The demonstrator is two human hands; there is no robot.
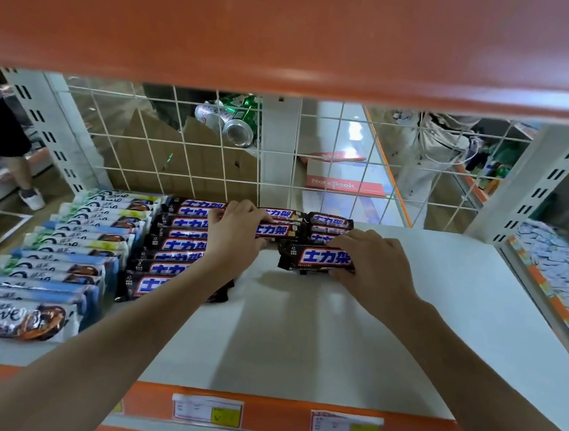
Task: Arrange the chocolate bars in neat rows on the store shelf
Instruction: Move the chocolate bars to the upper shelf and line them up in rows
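Note:
On the white shelf (317, 338) a row of dark Snickers bars (170, 250) runs from front to back, left of centre. My left hand (236, 235) grips one Snickers bar (276, 230) at the back of that row, fingers curled over its top. My right hand (375, 261) holds the right end of another Snickers bar (317, 257) that lies on the shelf just in front of a short stack of bars (330, 228) by the back grid. Further left lies a row of white and blue Dove bars (66, 258).
A white wire grid (315, 156) closes the shelf's back. An orange shelf (292, 33) hangs close overhead. Price tags (207, 410) sit on the orange front edge. Small white packets (554, 259) fill the neighbouring shelf at right. A person's legs (10, 143) stand at far left.

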